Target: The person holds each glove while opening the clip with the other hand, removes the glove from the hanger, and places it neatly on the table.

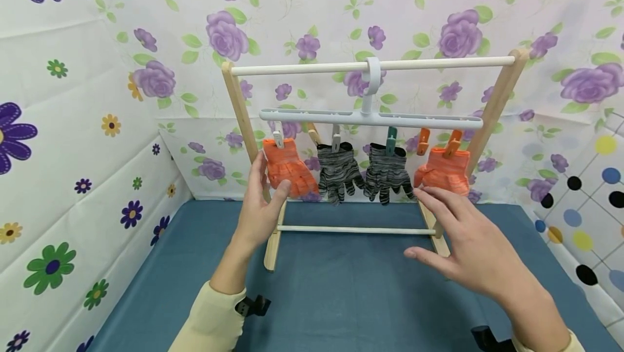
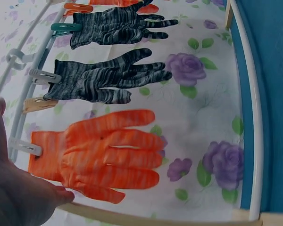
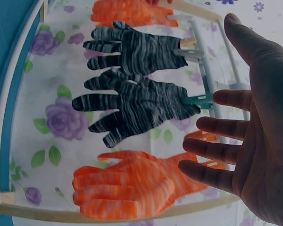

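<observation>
Four knit gloves hang in a row from a white hanger [image 1: 312, 117]: an orange glove [image 1: 291, 170] at the left, two grey-black striped gloves [image 1: 337, 170] in the middle and another orange glove [image 1: 442, 172] at the right. A white clothespin [image 1: 278, 138] clips the left orange glove, a green clothespin [image 1: 391, 141] one striped glove, an orange clothespin [image 1: 453, 143] the right one. My left hand [image 1: 259, 206] is beside the left orange glove, thumb spread from the fingers. With fingers extended, my right hand [image 3: 269, 136] is near the right orange glove; contact cannot be told.
The hanger hooks over the white top bar [image 1: 302, 68] of a wooden rack, whose side posts [image 1: 502, 92] slant at either end. A lower white rod [image 1: 356, 229] joins its feet on the blue tabletop [image 1: 341, 287]. A spare orange clothespin [image 1: 423, 141] hangs beside the right glove.
</observation>
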`<move>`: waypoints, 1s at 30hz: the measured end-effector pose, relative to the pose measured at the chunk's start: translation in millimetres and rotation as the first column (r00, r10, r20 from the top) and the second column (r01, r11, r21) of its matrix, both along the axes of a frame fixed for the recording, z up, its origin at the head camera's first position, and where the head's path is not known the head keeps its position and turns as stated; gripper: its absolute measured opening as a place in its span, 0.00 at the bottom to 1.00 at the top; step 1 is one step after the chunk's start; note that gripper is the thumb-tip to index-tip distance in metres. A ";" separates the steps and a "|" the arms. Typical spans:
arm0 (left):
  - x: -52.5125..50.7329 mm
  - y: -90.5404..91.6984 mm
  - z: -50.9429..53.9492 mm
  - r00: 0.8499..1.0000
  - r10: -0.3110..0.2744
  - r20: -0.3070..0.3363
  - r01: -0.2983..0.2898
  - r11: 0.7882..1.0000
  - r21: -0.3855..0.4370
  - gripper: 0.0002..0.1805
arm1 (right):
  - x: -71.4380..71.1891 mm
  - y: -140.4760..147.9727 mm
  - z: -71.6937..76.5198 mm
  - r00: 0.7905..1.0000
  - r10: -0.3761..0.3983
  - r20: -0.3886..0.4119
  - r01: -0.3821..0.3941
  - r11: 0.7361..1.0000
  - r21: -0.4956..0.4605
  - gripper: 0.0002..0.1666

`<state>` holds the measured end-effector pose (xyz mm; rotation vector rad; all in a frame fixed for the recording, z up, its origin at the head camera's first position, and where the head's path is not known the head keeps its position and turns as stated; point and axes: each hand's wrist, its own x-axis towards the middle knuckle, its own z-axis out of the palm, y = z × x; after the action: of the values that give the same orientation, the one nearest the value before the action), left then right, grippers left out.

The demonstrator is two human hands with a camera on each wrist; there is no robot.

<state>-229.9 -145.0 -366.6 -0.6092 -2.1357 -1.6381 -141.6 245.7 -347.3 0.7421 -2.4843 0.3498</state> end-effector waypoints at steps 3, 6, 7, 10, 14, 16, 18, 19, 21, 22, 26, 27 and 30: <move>-5.4 4.6 -0.9 1.000 -0.006 0.031 0.005 0.999 0.052 0.45 | -1.0 -6.2 -2.9 1.000 0.018 0.017 -0.018 1.000 0.007 0.65; -9.0 9.3 -0.9 0.999 -0.006 0.042 0.002 0.995 0.101 0.43 | -2.3 -12.4 -6.1 0.999 0.034 0.025 -0.034 0.999 0.011 0.65; -10.2 10.6 -1.1 0.999 -0.004 0.044 -0.001 0.993 0.116 0.43 | -2.9 -14.6 -7.1 0.999 0.038 0.027 -0.038 0.999 0.012 0.65; -12.5 14.3 -1.1 0.999 0.005 0.044 -0.012 0.988 0.157 0.39 | -4.8 -21.0 -9.8 0.998 0.049 0.043 -0.050 0.999 0.013 0.64; -14.5 16.8 -0.7 0.998 0.042 0.040 -0.049 0.979 0.196 0.30 | -7.5 -29.5 -12.5 0.992 0.074 0.099 -0.074 0.997 -0.001 0.61; -15.7 17.1 -0.2 0.996 0.078 0.042 -0.085 0.975 0.204 0.23 | -9.0 -34.0 -13.7 0.988 0.090 0.127 -0.090 0.996 -0.011 0.60; -16.1 16.7 0.7 0.992 0.115 0.041 -0.121 0.970 0.209 0.17 | -11.2 -39.1 -14.8 0.984 0.106 0.146 -0.105 0.994 -0.018 0.58; -16.2 16.4 1.3 0.990 0.134 0.041 -0.140 0.968 0.211 0.15 | -12.3 -42.0 -14.9 0.982 0.114 0.151 -0.112 0.993 -0.023 0.58; -15.7 15.7 2.9 0.985 0.166 0.037 -0.170 0.961 0.220 0.12 | -14.9 -48.4 -14.5 0.979 0.132 0.155 -0.129 0.991 -0.027 0.58; -15.4 15.2 3.6 0.983 0.179 0.033 -0.181 0.958 0.223 0.12 | -16.2 -51.8 -14.0 0.977 0.144 0.157 -0.140 0.990 -0.032 0.58; -12.8 13.4 5.8 0.983 0.180 0.027 -0.181 0.951 0.252 0.13 | -21.5 -66.2 -10.5 0.966 0.198 0.165 -0.189 0.979 -0.069 0.58; -12.1 13.1 6.2 0.984 0.173 0.026 -0.174 0.950 0.258 0.13 | -22.9 -69.9 -9.3 0.962 0.213 0.168 -0.202 0.976 -0.080 0.58; -9.1 12.4 7.6 0.989 0.147 0.031 -0.149 0.951 0.272 0.14 | -27.3 -80.6 -5.0 0.949 0.253 0.187 -0.234 0.965 -0.116 0.57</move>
<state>-239.0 -132.6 -358.9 -0.3471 -1.8643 -1.8099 -168.9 165.1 -352.3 1.0236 -2.5436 0.6550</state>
